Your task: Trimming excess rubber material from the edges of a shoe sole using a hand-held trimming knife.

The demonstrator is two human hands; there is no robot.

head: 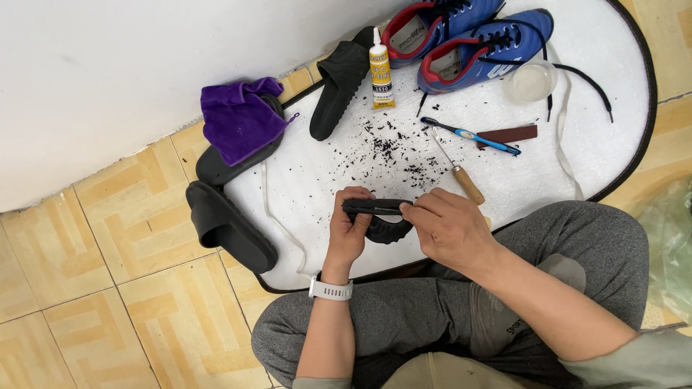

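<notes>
Both hands (404, 227) together, fingers pinched.

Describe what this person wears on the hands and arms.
Both hands are bare: left hand, right hand. A white wristwatch with a ridged band circles the left wrist. Pale greenish sleeves are pushed up past the elbows. No gloves or rings show.

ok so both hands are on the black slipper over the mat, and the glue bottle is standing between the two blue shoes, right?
Not quite. The head view shows the glue bottle standing between the black slipper lying on the mat and the blue shoes, not between the two shoes. The rest holds: left hand and right hand both grip the black slipper over the mat.
</notes>
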